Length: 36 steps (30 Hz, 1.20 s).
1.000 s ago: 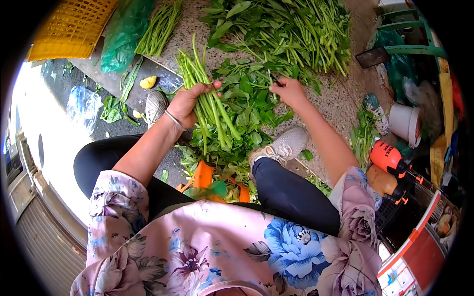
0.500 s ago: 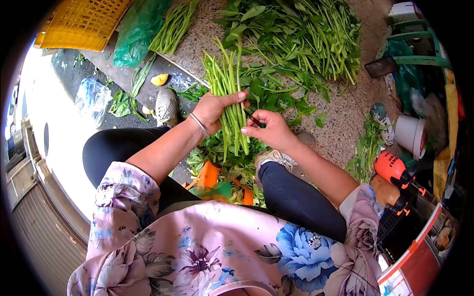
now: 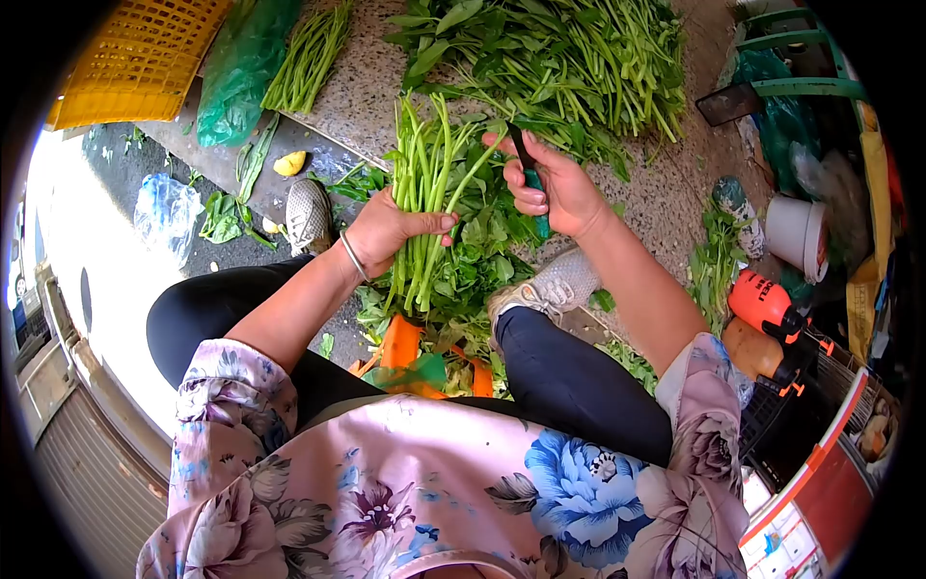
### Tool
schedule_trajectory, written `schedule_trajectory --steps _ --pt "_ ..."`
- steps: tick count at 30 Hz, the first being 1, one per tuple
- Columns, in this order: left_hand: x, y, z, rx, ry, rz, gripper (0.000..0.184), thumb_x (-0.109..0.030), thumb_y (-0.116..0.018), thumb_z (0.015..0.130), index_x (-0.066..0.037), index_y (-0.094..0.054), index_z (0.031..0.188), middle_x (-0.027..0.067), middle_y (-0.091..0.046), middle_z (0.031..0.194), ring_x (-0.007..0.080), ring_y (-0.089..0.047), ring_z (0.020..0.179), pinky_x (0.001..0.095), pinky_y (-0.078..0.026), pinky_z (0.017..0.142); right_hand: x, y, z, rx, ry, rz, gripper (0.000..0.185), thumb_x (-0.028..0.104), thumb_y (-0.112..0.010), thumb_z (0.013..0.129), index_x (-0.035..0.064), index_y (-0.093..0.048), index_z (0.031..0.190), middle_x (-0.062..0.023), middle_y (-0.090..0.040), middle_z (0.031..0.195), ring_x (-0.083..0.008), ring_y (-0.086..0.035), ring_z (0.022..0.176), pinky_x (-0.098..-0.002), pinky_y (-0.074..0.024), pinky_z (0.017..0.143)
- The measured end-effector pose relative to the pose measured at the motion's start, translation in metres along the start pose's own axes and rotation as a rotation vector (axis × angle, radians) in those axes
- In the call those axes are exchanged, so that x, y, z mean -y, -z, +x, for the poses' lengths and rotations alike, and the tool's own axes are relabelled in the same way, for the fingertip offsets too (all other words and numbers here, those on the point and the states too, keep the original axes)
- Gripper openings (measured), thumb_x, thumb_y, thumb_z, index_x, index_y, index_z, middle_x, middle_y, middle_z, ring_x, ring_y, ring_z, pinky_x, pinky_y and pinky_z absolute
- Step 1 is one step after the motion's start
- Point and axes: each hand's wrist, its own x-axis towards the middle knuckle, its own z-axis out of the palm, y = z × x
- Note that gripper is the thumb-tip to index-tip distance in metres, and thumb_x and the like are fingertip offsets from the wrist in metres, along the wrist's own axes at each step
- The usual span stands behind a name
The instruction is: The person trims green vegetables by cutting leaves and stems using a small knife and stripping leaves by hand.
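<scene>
While the left hand (image 3: 384, 232) closes around the middle of the green stem bundle (image 3: 422, 207), thumb across its front, the right hand (image 3: 559, 188) has its fingers curled closed around the green-handled knife (image 3: 535, 198), dark blade pointing away from the body. The bundle stands above the loose leaves (image 3: 487, 227) between the two shoes, near the knife, and a larger heap of leafy greens (image 3: 579, 63) lies on the speckled paving (image 3: 641, 217) beyond both hands.
</scene>
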Motion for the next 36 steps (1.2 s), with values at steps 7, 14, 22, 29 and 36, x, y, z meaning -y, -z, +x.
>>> schedule_trajectory --steps 7,14,22,29,36 --pt "0.002 0.008 0.001 0.031 0.037 0.145 0.028 0.005 -0.064 0.07 -0.002 -0.054 0.096 0.0082 -0.061 0.079 0.0157 -0.059 0.066 0.026 -0.05 0.06 0.002 0.029 -0.001 0.027 -0.116 -0.194 0.034 0.027 -0.049 0.088 0.009 -0.051 0.116 0.0016 -0.052 0.065 -0.0048 -0.042 0.048 -0.0186 -0.0348 0.042" --pt "0.006 0.023 0.006 -0.115 0.124 -0.018 0.024 -0.001 -0.064 0.073 -0.004 -0.054 0.094 0.0053 -0.06 0.079 0.0154 -0.06 0.066 0.0286 -0.051 0.058 -0.002 0.048 -0.004 -0.321 -0.411 -1.707 0.048 0.044 -0.064 0.071 0.0134 -0.059 0.108 -0.0117 -0.062 0.097 -0.0234 -0.058 0.09 -0.0335 -0.0444 0.078" --pt "0.0 0.02 0.015 -0.24 0.03 -0.215 0.016 -0.011 -0.063 0.076 -0.009 -0.055 0.09 -0.0023 -0.054 0.075 0.0116 -0.057 0.064 0.0268 -0.049 0.058 -0.011 0.07 0.026 -0.585 0.124 -1.84 0.024 0.023 -0.062 0.075 0.0058 -0.062 0.092 -0.0104 -0.056 0.092 -0.0243 -0.058 0.08 -0.0358 -0.0456 0.07" --pt "0.001 0.007 0.013 -0.224 0.03 -0.286 0.021 -0.012 -0.068 0.073 -0.008 -0.056 0.088 0.0038 -0.061 0.082 0.0158 -0.058 0.071 0.0309 -0.049 0.062 -0.04 -0.004 0.008 -0.373 0.315 -0.902 0.017 0.013 -0.07 0.07 0.002 -0.061 0.08 0.0009 -0.058 0.069 -0.0059 -0.048 0.064 -0.022 -0.0395 0.062" --pt "-0.004 0.001 0.007 -0.079 -0.045 -0.272 0.017 -0.014 -0.062 0.078 -0.008 -0.052 0.091 0.003 -0.059 0.086 0.0175 -0.059 0.078 0.0334 -0.05 0.069 -0.059 -0.034 0.01 -0.25 0.424 -0.871 0.018 0.015 -0.07 0.072 0.0016 -0.058 0.076 0.0013 -0.056 0.067 -0.0053 -0.045 0.062 -0.0202 -0.0378 0.058"
